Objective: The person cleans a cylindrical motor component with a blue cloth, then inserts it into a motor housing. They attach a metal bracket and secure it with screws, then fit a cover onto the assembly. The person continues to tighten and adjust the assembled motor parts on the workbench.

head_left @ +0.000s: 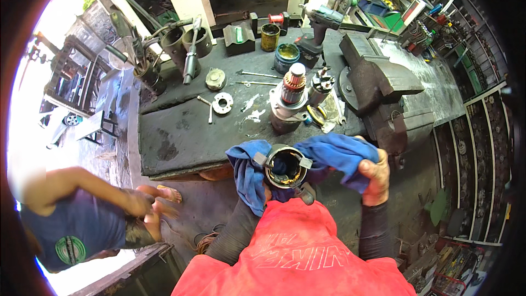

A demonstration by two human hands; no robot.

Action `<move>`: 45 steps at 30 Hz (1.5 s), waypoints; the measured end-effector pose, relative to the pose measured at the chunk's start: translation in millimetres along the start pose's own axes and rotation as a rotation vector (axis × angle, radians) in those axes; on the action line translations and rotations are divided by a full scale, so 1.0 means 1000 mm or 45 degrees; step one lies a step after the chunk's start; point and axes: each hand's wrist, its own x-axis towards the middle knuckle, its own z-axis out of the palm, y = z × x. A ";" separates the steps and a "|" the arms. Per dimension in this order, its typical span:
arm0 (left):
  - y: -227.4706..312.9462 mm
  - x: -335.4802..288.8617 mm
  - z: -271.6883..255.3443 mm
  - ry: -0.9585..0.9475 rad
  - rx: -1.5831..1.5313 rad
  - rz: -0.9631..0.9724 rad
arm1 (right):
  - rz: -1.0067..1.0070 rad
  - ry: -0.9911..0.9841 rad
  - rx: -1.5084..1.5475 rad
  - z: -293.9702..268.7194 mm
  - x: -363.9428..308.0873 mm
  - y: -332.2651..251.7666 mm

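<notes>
A short metal motor housing (299,174), open end up, is held close to my body past the bench's front edge. My left hand (267,193) grips it from below, mostly hidden by a blue rag (249,172) draped on its left side. Blue cloth also shows inside the bore, with copper-coloured bits along the lower inner wall. My right hand (376,178) is closed on a blue rag (339,156), stretched out to the right of the housing. Just beyond, an armature (294,85) stands upright in a metal end housing (286,115) on the bench.
A large vise (378,77) is mounted at the bench's right. Pliers (316,115), a cordless impact wrench (318,30), grease tins (286,55), a round flange (222,103) and wrenches (257,83) lie around the dark bench (181,137). Another person (82,214) sits at the left.
</notes>
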 end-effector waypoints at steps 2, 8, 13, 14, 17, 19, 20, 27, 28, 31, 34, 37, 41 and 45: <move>0.003 0.014 0.003 -0.052 -0.132 -0.055 | -0.230 -0.053 -0.229 0.017 0.018 0.007; 0.001 0.020 0.031 0.093 -0.286 -0.320 | -0.629 -0.491 -1.438 0.015 0.062 0.018; -0.012 0.009 0.055 0.307 -0.182 -0.147 | -0.632 -0.464 -1.497 0.002 0.095 0.032; -0.010 0.008 0.057 0.319 -0.254 -0.171 | -0.580 -0.382 -1.390 0.002 0.102 0.038; 0.002 0.013 0.058 0.345 -0.739 -0.552 | -0.186 -0.146 -0.860 -0.003 0.119 0.057; 0.013 0.019 0.055 0.362 -0.981 -0.806 | 0.122 -0.057 -0.439 -0.013 0.125 0.064; 0.018 0.023 0.050 0.384 -0.985 -0.847 | 0.164 -0.001 -0.374 -0.020 0.126 0.064; 0.006 0.065 -0.001 0.058 -0.678 -0.667 | 0.149 -0.149 -0.083 -0.046 0.097 0.022; 0.001 0.071 -0.005 0.018 -0.646 -0.616 | 0.174 -0.274 0.026 -0.038 0.091 0.022; -0.009 0.084 -0.010 0.031 -0.850 -0.582 | 0.131 -0.235 -0.318 -0.005 0.087 0.042; -0.018 0.086 -0.013 -0.088 -0.750 -0.575 | -0.021 -0.192 -0.626 0.027 0.093 0.083; -0.028 0.078 -0.021 -0.188 -0.704 -0.568 | -0.147 -0.068 -0.616 0.035 0.095 0.109; -0.041 0.067 -0.024 -0.220 -0.847 -0.442 | 0.008 0.138 0.027 0.026 0.104 0.109; -0.043 0.068 -0.028 -0.214 -0.882 -0.428 | -0.070 -0.127 0.011 0.023 0.098 0.072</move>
